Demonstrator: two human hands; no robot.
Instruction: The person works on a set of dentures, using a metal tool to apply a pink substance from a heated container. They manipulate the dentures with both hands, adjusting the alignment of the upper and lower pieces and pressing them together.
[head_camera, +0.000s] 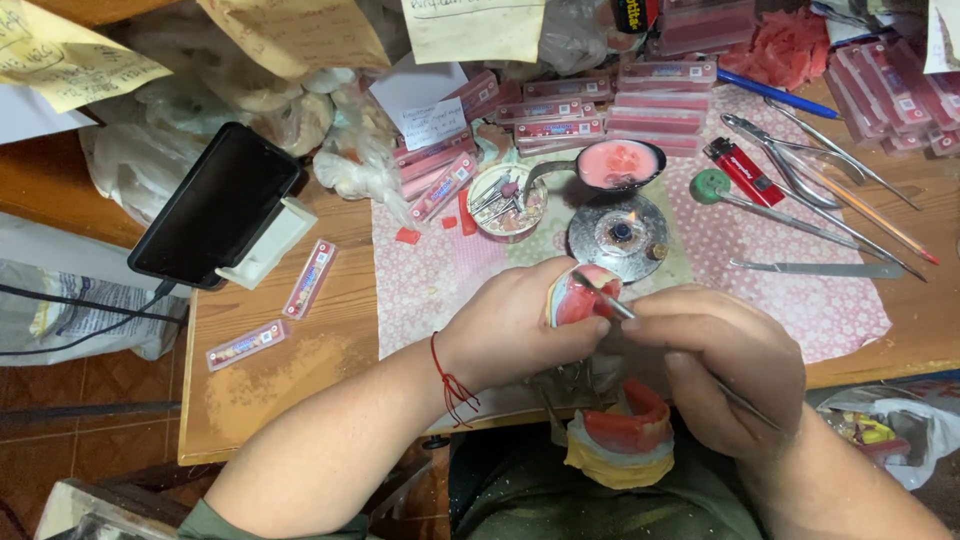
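Wax denture (580, 297) gripped in curled left hand (515, 325); right hand (725, 365) pinches metal tool (612, 300) against it.

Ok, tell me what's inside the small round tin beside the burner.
The round tin holds a pile of thin metal tool bits, one with a pinkish tip. The bottom of the tin is covered by them and cannot be seen.

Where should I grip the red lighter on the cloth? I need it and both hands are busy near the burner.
Take the red lighter across its long flat sides, near the middle of the body. It lies flat and slanted, metal top toward the upper left. Come from above; the green-handled tool lies close on its left and the pliers to its right, so a sideways reach would likely bump them.
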